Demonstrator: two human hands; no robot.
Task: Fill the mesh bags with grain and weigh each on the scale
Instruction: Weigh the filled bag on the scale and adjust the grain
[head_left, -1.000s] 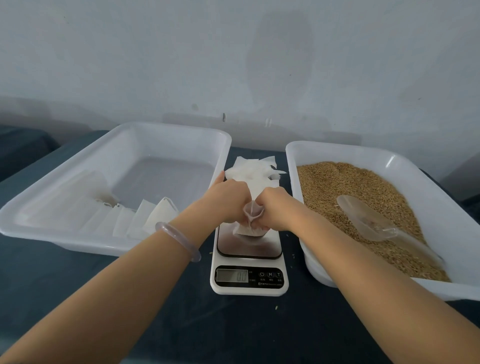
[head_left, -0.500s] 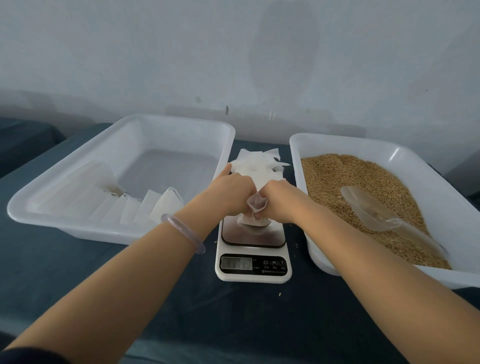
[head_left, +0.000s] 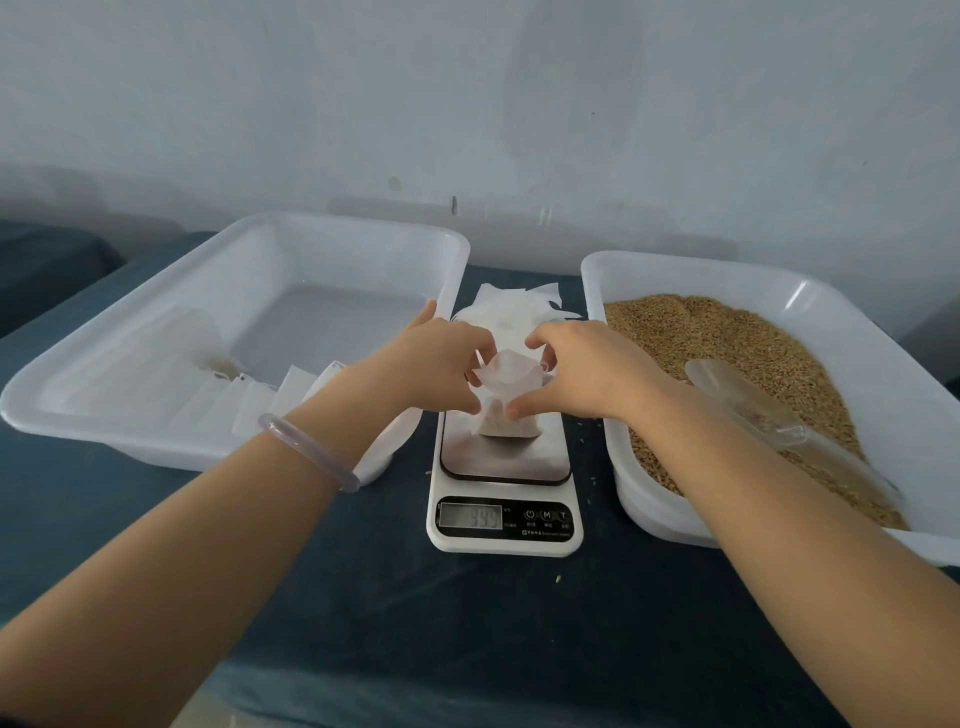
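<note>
Left hand (head_left: 441, 366) and right hand (head_left: 584, 376) cupped round the bag (head_left: 506, 379), thumbs at its neck; I can't tell if they actually grip. Tight slot: left tub (head_left: 363, 260) and grain tub (head_left: 701, 278) flank close, with open cloth (head_left: 467, 623) on the near side. Bag stands upright on the scale (head_left: 506, 467), bottom bulging, top flared open.

1. Mesh bag (head_left: 506, 415): flanks are covered by the gripping fingers of the left hand (head_left: 441, 364) and right hand (head_left: 587, 369).
2. Scale display (head_left: 471, 516), nearer than the grip: digits are blurred, not read.
3. Empty bags (head_left: 519, 301), beyond the grip: near edge is hidden by both hands.
4. Grain tray (head_left: 779, 280), right of the grip: far corner is cut off at the frame edge.
</note>
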